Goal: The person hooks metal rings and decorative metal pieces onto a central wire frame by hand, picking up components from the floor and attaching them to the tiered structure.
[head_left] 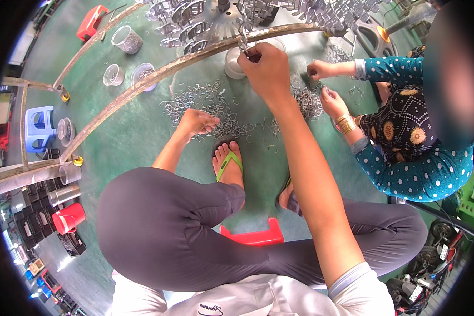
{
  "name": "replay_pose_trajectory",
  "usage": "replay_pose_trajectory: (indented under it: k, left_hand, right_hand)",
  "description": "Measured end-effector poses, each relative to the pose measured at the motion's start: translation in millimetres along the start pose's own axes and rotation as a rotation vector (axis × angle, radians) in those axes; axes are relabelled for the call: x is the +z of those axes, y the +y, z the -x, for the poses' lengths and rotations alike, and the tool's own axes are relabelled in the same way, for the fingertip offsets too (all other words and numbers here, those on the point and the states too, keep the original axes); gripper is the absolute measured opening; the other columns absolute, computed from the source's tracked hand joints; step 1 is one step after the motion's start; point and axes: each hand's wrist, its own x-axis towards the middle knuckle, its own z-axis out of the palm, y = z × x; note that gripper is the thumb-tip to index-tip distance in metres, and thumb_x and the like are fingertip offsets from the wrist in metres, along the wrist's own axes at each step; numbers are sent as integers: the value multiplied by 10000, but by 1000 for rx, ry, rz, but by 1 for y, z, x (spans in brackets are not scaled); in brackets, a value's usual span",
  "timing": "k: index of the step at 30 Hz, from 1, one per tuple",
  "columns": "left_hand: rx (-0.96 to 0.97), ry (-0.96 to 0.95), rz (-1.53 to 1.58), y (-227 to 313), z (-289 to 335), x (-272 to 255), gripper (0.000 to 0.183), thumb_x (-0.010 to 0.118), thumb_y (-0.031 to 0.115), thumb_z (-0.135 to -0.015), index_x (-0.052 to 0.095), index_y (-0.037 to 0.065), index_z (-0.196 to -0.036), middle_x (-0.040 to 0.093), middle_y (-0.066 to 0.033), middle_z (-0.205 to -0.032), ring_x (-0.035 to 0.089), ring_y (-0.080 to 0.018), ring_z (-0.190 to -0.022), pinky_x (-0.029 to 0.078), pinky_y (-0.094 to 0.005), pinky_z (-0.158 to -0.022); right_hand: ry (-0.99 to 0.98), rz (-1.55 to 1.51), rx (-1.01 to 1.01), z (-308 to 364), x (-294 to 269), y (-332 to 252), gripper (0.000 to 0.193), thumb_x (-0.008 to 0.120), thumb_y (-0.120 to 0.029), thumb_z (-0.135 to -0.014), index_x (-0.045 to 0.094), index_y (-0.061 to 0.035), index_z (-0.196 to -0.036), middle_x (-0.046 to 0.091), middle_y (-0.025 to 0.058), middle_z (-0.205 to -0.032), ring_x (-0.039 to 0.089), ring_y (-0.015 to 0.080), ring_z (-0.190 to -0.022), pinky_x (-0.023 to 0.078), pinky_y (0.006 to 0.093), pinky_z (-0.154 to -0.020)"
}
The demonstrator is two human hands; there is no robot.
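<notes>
High in front of me, my right hand [267, 71] pinches the lower end of a short metal chain [242, 38]. The chain hangs beside a rack hung with many shiny metal parts [187, 21]. My left hand [199, 122] is lower and to the left, its fingers curled together just over a pile of bent wire hooks [208, 102] on the floor. Whatever small thing those fingers hold, if any, is too small to make out.
A rusty curved metal bar [168, 67] crosses in front of me. Plastic tubs [127, 40] stand beyond it. At right a co-worker's hands [332, 102] work over another hook pile [308, 102]. A red stool [255, 237] is below me; a blue stool [39, 129] stands left.
</notes>
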Motion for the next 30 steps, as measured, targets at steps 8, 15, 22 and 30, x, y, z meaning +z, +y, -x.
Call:
replay_pose_trajectory:
  k: [8, 15, 22, 30]
  left_hand:
    - [100, -48, -44, -2, -4, 24, 302, 801, 316, -836, 756, 18, -854, 713, -36, -770, 626, -94, -668, 490, -237, -587]
    - [233, -183, -60, 28, -18, 92, 421, 720, 399, -901, 722, -21, -935, 696, -34, -825, 626, -103, -736, 505, -274, -630]
    - [792, 351, 281, 100, 34, 90, 374, 606, 335, -997, 689, -12, -1112, 705, -72, -967, 636, -146, -836, 509, -286, -795]
    - [1155, 453, 67, 124, 63, 83, 273, 766, 131, -866, 704, -27, -1079, 688, -96, -1085, 680, -144, -899, 557, -282, -768]
  right_hand:
    - [-13, 16, 25, 10, -5, 3, 210, 732, -223, -747, 717, -14, -752, 696, 124, -775, 680, 312, -698, 538, 411, -685]
    - [-13, 64, 16, 17, -18, 7, 215, 734, -224, -732, 720, -11, -755, 699, 137, -789, 686, 320, -721, 544, 426, -701]
    - [10, 141, 11, 30, -36, 21, 240, 732, -248, -730, 724, -10, -765, 701, 154, -813, 685, 341, -739, 550, 435, -708]
    - [-95, 124, -62, 55, -34, 7, 242, 745, -260, -745, 699, -23, -767, 686, 144, -854, 679, 337, -783, 546, 439, -694]
